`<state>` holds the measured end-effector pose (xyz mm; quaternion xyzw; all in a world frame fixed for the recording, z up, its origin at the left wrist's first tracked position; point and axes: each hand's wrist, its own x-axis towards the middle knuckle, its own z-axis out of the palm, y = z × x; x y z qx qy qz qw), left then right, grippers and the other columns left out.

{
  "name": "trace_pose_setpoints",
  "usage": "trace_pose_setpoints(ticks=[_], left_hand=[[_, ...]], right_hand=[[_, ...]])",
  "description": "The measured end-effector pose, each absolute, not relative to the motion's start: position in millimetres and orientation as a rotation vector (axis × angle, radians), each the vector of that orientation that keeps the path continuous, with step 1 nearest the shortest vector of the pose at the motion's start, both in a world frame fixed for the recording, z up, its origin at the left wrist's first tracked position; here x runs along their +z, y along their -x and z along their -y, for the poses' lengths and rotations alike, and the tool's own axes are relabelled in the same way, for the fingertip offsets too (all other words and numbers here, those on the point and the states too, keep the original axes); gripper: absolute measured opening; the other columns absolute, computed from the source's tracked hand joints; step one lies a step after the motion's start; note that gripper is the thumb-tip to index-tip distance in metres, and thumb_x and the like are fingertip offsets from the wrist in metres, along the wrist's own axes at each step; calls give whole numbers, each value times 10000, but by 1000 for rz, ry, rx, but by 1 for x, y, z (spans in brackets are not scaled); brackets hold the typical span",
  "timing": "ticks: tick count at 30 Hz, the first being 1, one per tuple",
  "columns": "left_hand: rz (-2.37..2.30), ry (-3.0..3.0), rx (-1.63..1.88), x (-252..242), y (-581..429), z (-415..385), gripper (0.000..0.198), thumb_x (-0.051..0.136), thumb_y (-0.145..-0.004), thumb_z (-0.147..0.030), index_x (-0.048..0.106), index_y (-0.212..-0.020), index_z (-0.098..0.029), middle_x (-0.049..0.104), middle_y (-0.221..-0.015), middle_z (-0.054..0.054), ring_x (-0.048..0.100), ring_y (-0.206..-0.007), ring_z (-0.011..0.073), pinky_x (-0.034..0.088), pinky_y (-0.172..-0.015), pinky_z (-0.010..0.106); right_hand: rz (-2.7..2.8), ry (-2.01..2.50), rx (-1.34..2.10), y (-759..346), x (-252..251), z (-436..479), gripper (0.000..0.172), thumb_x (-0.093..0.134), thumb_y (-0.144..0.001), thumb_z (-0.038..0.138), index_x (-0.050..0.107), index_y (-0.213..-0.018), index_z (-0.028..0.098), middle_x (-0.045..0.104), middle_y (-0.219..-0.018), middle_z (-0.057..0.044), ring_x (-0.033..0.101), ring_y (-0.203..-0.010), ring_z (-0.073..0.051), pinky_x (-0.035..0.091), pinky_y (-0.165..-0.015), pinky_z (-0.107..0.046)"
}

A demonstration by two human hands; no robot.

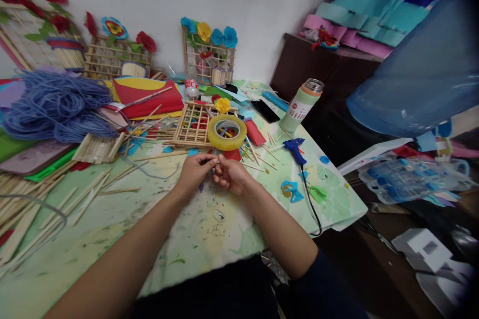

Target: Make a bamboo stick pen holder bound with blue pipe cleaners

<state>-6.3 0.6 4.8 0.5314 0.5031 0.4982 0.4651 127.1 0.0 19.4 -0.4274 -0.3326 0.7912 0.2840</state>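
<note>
My left hand [195, 172] and my right hand [232, 174] meet above the table, fingertips pinched together at one spot. Whatever lies between the fingers is too small and covered to name. Just beyond the fingers, a roll of yellowish clear tape [213, 135] leans against a small lattice of wooden sticks [182, 127]. On that lattice sits a yellow paper flower [223, 105]. A red piece of paper [255, 132] and several thin sticks [258, 154] lie to the right of the tape.
A blue glue gun [295, 149] with a black cord rests at right, near a green bottle [301, 104] and a phone [265, 110]. Blue cord [56, 104] is heaped at left over loose sticks [37, 209]. Finished-looking flower lattices [209, 55] stand by the wall.
</note>
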Motion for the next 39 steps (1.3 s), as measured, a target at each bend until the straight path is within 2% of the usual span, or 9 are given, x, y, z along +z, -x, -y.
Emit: trace_pose_setpoints(ticks=[8,12,14,16,21,28,32,36,39], left_hand=[[-1243,-1299,1245,0,7,-3,228,705,-668,-352,702,-750,-139,688,-686,42,597,-635,153,449,-645,261],[-1246,-1221,1230,-2,8,-4,280,734,-632,-375,705,-766,-131,649,-637,15,523,-551,116,392,-551,232],[-1235,-1182,1218,-2,8,-4,298,744,-623,-384,703,-776,-131,612,-601,-5,462,-494,91,337,-491,217],[-1206,-1151,1207,-3,7,-5,313,751,-616,-388,701,-788,-130,596,-597,-13,415,-460,73,292,-457,209],[-1120,-1063,1192,-3,8,-5,299,763,-601,-369,678,-749,-123,551,-561,-34,322,-404,39,203,-413,198],[-1050,-1021,1160,2,6,-3,285,758,-616,-361,666,-725,-115,537,-559,-27,310,-387,26,168,-394,192],[-1032,-1009,1169,3,5,-1,318,755,-628,-350,690,-822,-106,548,-585,-19,305,-384,21,165,-393,191],[-1035,-1010,1180,1,6,-2,329,744,-640,-321,692,-882,-103,558,-608,-14,309,-388,20,171,-397,191],[-1039,-1025,1167,0,6,-2,326,734,-643,-303,686,-895,-102,556,-608,-14,303,-393,19,168,-401,189]], right_hand=[[1021,1141,1928,-126,16,-1,460,290,-937,480,426,-612,184,508,-465,30,318,-304,-56,168,-337,-189],[1352,1274,1158,-131,15,-6,327,464,-876,364,508,-613,176,522,-535,21,431,-451,-88,338,-470,-211],[1534,1299,768,-134,14,-8,168,544,-832,291,616,-744,167,620,-687,-17,539,-630,-130,419,-621,-245],[1691,1280,574,-136,13,-10,147,580,-810,230,672,-907,169,674,-854,-51,581,-791,-165,438,-740,-278],[1927,1221,552,-135,11,-9,192,546,-848,193,717,-934,178,692,-871,-60,594,-835,-173,442,-766,-277],[1955,1299,421,-134,17,-3,179,518,-846,173,696,-859,177,665,-826,-52,574,-818,-174,414,-743,-265],[1828,1392,359,-138,21,-3,159,492,-854,196,628,-777,165,621,-780,-42,540,-769,-171,388,-705,-268],[1503,1503,430,-151,20,-15,336,380,-917,326,561,-681,169,540,-671,-21,476,-642,-154,384,-653,-276],[1217,1517,428,-161,19,-25,193,488,-839,295,594,-909,149,580,-915,-72,511,-724,-159,427,-715,-293]])
